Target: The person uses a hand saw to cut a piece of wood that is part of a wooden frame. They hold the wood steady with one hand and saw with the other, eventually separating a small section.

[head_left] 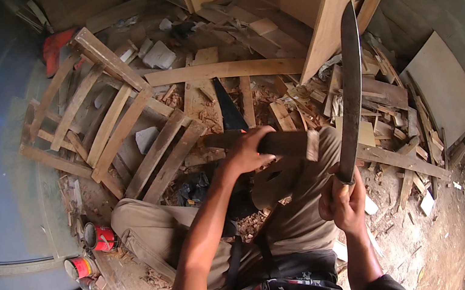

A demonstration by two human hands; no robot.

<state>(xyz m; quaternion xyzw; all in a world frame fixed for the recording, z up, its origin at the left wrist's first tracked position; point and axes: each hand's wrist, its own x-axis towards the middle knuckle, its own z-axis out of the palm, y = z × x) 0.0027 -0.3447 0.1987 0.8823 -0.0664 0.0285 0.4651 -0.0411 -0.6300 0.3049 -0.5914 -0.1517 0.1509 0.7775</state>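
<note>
Near the right knee (329, 141), the left hand (251, 150) grips timber (289, 143), its end clear of the machete (352, 91) the right hand (344, 200) clasps.

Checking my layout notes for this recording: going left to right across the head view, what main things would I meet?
Slatted wooden frame → left hand, gripping a wooden block → machete, its handle held in the right hand → pale flat panel.
</note>
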